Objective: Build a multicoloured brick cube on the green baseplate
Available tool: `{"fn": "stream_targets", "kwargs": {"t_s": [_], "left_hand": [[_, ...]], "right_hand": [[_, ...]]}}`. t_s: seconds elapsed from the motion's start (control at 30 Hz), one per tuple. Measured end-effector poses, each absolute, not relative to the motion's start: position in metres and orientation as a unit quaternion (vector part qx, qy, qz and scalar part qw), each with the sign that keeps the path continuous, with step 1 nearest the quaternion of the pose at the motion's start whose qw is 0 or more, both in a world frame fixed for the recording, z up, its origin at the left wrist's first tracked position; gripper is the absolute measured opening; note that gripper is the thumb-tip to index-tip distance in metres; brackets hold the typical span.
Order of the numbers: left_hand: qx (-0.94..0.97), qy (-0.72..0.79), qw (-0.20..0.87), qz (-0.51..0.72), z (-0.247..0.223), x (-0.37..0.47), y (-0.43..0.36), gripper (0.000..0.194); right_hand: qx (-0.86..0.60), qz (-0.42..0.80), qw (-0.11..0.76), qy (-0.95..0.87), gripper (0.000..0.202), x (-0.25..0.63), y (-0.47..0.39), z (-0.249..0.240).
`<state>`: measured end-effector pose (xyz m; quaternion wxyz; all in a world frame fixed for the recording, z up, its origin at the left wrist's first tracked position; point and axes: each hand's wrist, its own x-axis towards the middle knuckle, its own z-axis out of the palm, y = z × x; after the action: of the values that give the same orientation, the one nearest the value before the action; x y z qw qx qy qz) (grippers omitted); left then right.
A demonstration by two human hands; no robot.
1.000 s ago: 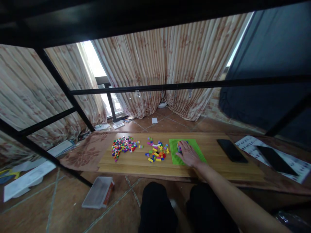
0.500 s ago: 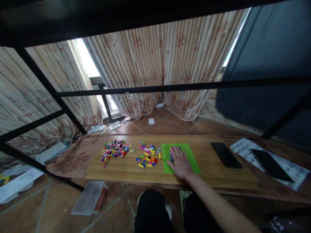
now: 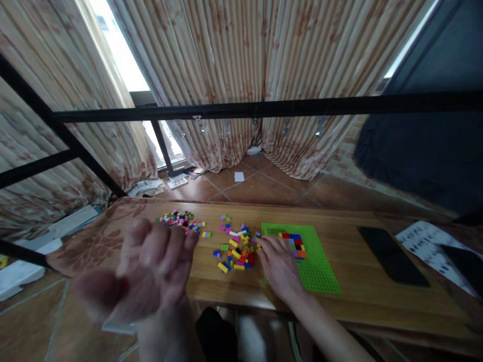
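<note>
My left hand (image 3: 151,271) is raised close to the camera over the left front of the board, blurred, palm up. Its fingers curl loosely with the thumb apart, and nothing shows in it. My right hand (image 3: 281,264) reaches over the left edge of the green baseplate (image 3: 320,271), fingers stretched toward a loose cluster of toy bricks (image 3: 237,249). Whether its fingertips touch a brick is hard to make out. Beside that hand, a block of joined coloured bricks (image 3: 298,246) sits on the baseplate, partly covered by the hand.
A pile of small bricks (image 3: 179,218) lies further left, partly behind my left hand. To the right are a black phone (image 3: 392,256) and a printed sheet (image 3: 418,241) with another dark device (image 3: 460,264) on it. A black metal bar (image 3: 241,109) crosses beyond the wooden board (image 3: 215,284).
My right hand has moved left off the joined bricks, uncovering them. My left hand has come into view, raised. The camera view has shifted, so the board looks nearer.
</note>
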<state>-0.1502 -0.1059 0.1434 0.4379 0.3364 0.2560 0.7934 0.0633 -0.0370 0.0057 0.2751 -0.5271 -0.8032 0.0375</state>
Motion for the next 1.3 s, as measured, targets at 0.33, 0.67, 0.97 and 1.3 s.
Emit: {"fn": "stream_targets", "kwargs": {"t_s": [0.33,0.67,0.97,1.3], "left_hand": [[0.116,0.562,0.467,0.673,0.027,-0.177,-0.002,0.035],[0.343,0.645,0.375,0.571,0.013,-0.165,-0.003,0.029],[0.519,0.606,0.362,0.482,0.011,-0.096,0.003,0.022],[0.569,0.566,0.366,0.47,-0.003,-0.03,0.018,0.02]], "right_hand": [[-0.473,0.111,0.132,-0.864,0.015,-0.027,0.002,-0.002],[-0.54,0.206,0.312,-0.754,0.018,0.041,0.022,0.028],[-0.584,0.23,0.475,-0.616,0.031,0.16,0.027,0.007],[-0.573,0.286,0.47,-0.608,0.029,0.184,0.025,-0.004]]}}
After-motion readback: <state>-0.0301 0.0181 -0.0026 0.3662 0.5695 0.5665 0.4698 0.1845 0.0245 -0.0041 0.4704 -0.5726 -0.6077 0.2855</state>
